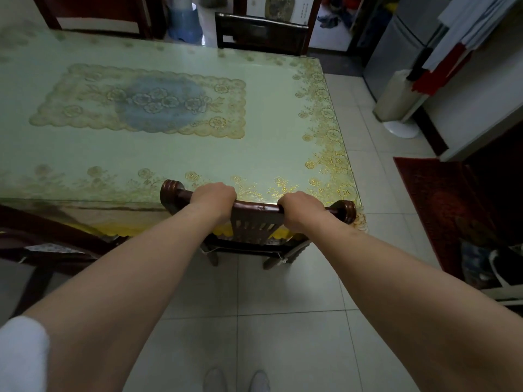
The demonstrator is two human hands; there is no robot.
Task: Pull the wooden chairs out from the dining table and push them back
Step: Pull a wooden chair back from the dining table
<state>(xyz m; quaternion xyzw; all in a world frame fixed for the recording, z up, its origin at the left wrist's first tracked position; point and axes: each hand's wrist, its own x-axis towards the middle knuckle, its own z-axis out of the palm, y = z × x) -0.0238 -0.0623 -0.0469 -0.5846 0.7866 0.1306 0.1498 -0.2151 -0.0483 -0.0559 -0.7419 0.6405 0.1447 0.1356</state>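
Note:
A dark wooden chair (256, 213) stands at the near side of the dining table (271, 123), its seat tucked under the tabletop and its top rail level with the table edge. My left hand (213, 198) grips the top rail left of centre. My right hand (301, 209) grips the same rail right of centre. The table carries a pale green cover with gold flower lace under glass. Most of the chair's seat and its front legs are hidden beneath the table.
A second dark chair (260, 32) stands at the far side, another (93, 15) at the far left, and one more (48, 241) at my near left. A red mat (441, 205) lies on the tiled floor to the right, beside a white fan base (400, 128) and a grey fridge (402, 46).

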